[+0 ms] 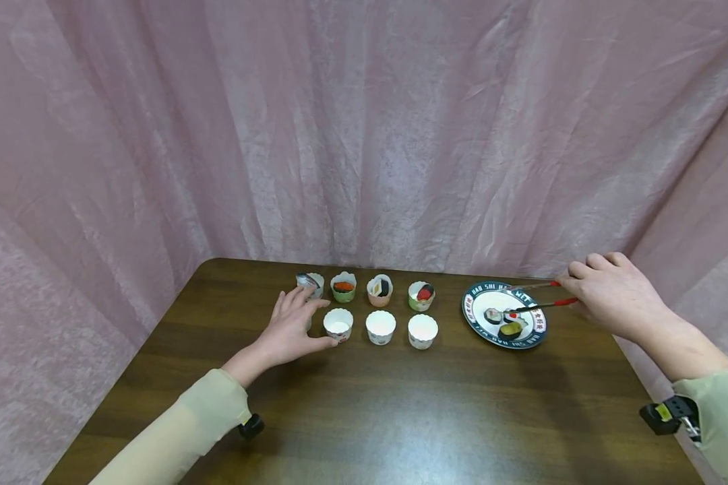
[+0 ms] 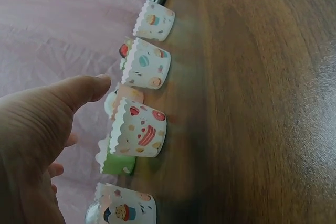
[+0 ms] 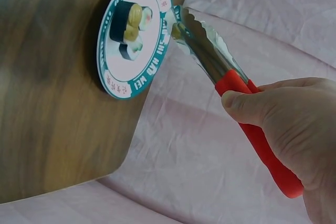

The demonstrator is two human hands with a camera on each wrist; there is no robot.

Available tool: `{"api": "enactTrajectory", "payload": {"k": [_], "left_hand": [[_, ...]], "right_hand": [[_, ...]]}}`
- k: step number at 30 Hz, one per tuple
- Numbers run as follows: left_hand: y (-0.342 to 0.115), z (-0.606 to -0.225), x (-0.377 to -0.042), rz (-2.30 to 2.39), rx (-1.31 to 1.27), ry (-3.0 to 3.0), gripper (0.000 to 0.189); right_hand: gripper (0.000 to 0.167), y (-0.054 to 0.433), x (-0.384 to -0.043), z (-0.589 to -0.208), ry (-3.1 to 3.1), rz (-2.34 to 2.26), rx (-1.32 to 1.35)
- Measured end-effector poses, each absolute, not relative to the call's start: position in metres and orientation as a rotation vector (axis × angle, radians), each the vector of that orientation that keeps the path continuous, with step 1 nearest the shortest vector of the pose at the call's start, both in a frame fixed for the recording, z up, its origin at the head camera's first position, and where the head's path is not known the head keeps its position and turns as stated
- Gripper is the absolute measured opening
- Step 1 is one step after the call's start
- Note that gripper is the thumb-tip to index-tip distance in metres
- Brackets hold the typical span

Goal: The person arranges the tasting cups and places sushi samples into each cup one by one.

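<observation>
My right hand (image 1: pixel 619 296) grips red-handled metal tongs (image 3: pixel 247 114), their tips over a white plate with a teal rim (image 1: pixel 470 322). Several sushi pieces lie there, among them a yellow-topped piece (image 1: pixel 510 330) wrapped in black and a small roll (image 1: pixel 493 315). Whether the tongs touch a piece cannot be told. My left hand (image 1: pixel 288 331) hovers with spread fingers beside paper cups, holding nothing; its thumb (image 2: pixel 86 88) is near a white cup (image 1: pixel 338 325). Behind its fingers, a back-row cup (image 1: pixel 317 288) holds a silvery piece, and another front cup is mostly hidden.
Two rows of scalloped cups stand mid-table. In the back row, a green cup (image 1: pixel 343 295) holds an orange-topped piece, a peach cup (image 1: pixel 379 299) a black-banded piece, and another green cup (image 1: pixel 420 305) a red-topped piece. A pink curtain (image 1: pixel 364 135) hangs behind the brown table (image 1: pixel 364 411).
</observation>
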State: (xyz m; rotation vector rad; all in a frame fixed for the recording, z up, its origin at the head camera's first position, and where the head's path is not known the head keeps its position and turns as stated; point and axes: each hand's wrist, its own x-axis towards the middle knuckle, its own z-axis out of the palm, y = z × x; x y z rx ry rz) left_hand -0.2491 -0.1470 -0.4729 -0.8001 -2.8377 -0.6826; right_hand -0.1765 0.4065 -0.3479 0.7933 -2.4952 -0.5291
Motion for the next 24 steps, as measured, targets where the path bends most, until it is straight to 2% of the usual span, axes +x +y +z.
{"api": "enactTrajectory", "payload": {"k": [24], "left_hand": [[-0.133, -0.492, -0.266, -0.597, -0.738, -2.912, 0.08]], "right_hand": [[0.025, 0.38, -0.205, -0.352, -2.609, -0.711, 0.783]]}}
